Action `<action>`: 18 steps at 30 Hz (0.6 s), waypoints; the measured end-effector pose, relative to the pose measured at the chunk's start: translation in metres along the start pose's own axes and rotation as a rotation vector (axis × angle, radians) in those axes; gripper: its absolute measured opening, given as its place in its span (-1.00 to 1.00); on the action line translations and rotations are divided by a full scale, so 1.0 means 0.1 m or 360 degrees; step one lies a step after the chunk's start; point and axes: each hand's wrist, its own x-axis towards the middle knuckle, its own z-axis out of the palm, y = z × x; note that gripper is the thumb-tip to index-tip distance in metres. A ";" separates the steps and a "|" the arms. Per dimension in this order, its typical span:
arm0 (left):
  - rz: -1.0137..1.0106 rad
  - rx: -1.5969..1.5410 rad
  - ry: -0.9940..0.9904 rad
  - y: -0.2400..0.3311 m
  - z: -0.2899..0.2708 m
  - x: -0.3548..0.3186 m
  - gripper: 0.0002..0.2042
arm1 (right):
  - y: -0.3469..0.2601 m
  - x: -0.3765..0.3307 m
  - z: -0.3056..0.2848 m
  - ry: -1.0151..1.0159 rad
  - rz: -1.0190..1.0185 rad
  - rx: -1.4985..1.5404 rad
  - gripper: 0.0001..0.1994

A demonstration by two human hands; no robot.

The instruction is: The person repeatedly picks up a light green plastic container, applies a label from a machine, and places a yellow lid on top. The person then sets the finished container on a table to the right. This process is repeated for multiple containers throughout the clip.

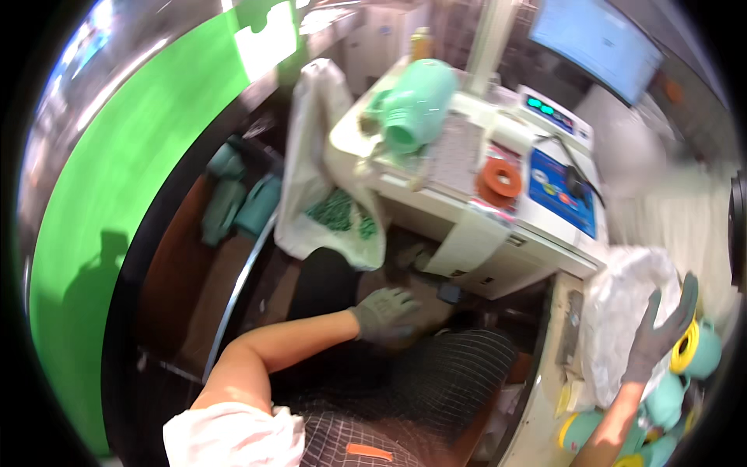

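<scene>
Plastic bag (622,311), clear and crinkled, lies at my right on the pale ledge (545,389) beside the machine, and my right hand (657,335) is laid flat against its side. The gloved fingers (686,300) are spread and released, pressing rather than pinching, which I judge steadies the loose film against the teal spools (669,397) with yellow ends that crowd behind and below it. My left hand (385,314), also in a grey glove, reaches down into the dark gap under the white machine (498,233); its fingers are loosely curled over something there, but blur and shadow keep me from telling whether they grasp anything. A white bag with green print (334,210) hangs off the corner of the table (350,136), probably slung there to stay open and within reach. On top, a large teal cone (416,105) lies on its side, and an orange ring (500,180) sits flat on the machine's deck near a blue panel (564,191). A green wall (124,194) curves along my left.
</scene>
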 end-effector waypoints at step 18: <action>-0.1769 -0.2098 0.2046 -4.42 -0.80 -2.00 -0.51 | -2.73 -1.63 0.26 -0.1085 0.0000 0.0684 -0.49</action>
